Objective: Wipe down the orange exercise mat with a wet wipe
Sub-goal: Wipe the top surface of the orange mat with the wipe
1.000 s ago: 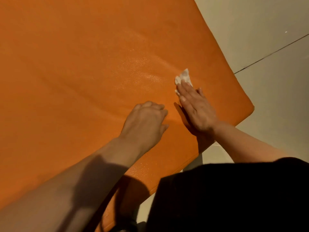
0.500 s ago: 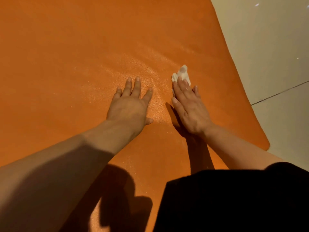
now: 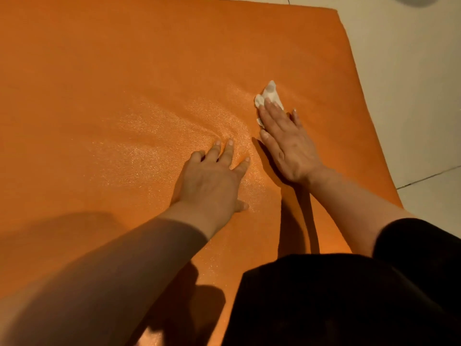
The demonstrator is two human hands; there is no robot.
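The orange exercise mat [image 3: 104, 78] fills most of the view, with a shiny damp patch near its middle. A crumpled white wet wipe [image 3: 270, 94] lies on the mat right of centre. My right hand [image 3: 287, 143] lies flat on it with straight fingers, and the wipe sticks out beyond the fingertips. My left hand [image 3: 212, 181] rests flat on the mat just left of the right hand, fingers spread and straight, holding nothing.
Pale tiled floor [image 3: 411, 83] borders the mat on the right, with a dark grout line [image 3: 429, 177] running across it. The mat's far right corner [image 3: 334, 11] shows at the top. My dark clothing [image 3: 349, 295] covers the lower right.
My left hand went from curled to flat with fingers spread on the mat. My right hand has pushed the wipe further away across the mat. The view has tilted up towards the mat's far edge.
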